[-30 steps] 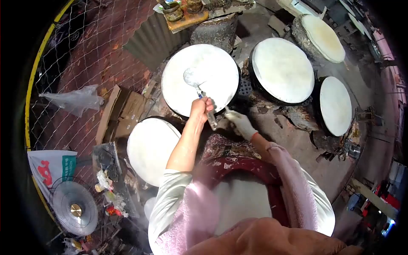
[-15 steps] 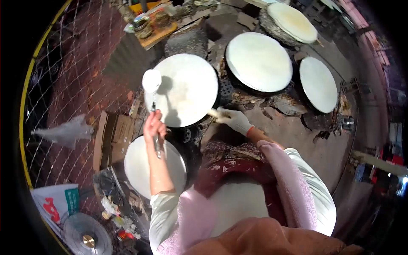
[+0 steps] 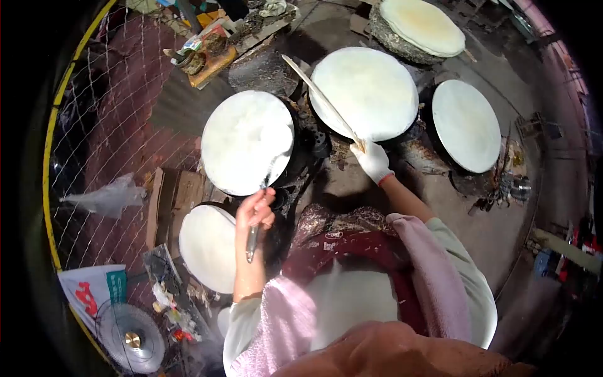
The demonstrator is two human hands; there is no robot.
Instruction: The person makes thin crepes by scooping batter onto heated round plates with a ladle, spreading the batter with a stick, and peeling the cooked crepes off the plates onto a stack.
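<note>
My bare left hand (image 3: 257, 207) is closed around the metal handle of a ladle (image 3: 276, 138). Its white-coated bowl is over the right part of a round griddle (image 3: 235, 141) covered with a thin white batter sheet. In a white glove, my right hand (image 3: 373, 161) grips the end of a long, thin wooden stick (image 3: 325, 102). The stick slants up and left across the near-left edge of the middle griddle (image 3: 374, 88), which also carries a white sheet; whether it touches is unclear.
At the lower left is another white-covered griddle (image 3: 204, 248), and one more (image 3: 466, 125) stands at the right. Pale round sheets (image 3: 424, 25) lie stacked at the top. A cardboard box (image 3: 164, 207), a wire fence (image 3: 103, 138) and a fan (image 3: 132, 340) are on the left.
The ladle has moved from the left griddle's left side to its right side. My right hand has swung the stick from the left griddle's edge to the middle griddle. The view has shifted slightly.
</note>
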